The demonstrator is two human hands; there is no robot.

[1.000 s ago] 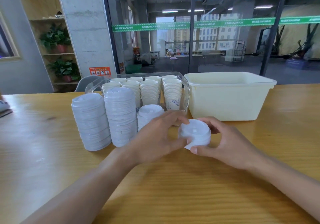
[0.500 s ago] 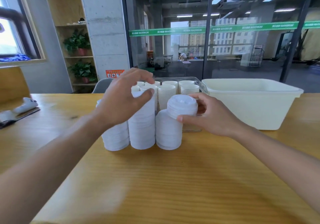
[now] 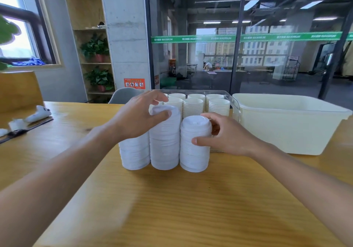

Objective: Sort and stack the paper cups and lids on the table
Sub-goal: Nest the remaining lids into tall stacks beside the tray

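Three stacks of white lids stand side by side on the wooden table (image 3: 172, 208): a left stack (image 3: 134, 155), a middle stack (image 3: 165, 143) and a right stack (image 3: 194, 145). My left hand (image 3: 137, 118) curls over the top of the middle stack, thumb on its front and fingers over the top. My right hand (image 3: 227, 134) grips the right stack from the side, thumb in front, fingers behind. Behind the lids, stacked paper cups (image 3: 193, 105) fill a clear plastic bin (image 3: 234, 103).
A large cream plastic tub (image 3: 286, 128) stands at the right of the clear bin. A white game controller (image 3: 38, 113) and a dark board lie at the table's far left. A grey chair (image 3: 124, 95) stands behind the table.
My right hand carried a small pile of lids from the table onto the right stack and now holds that stack. My left hand moved up onto the middle stack. The camera came closer.
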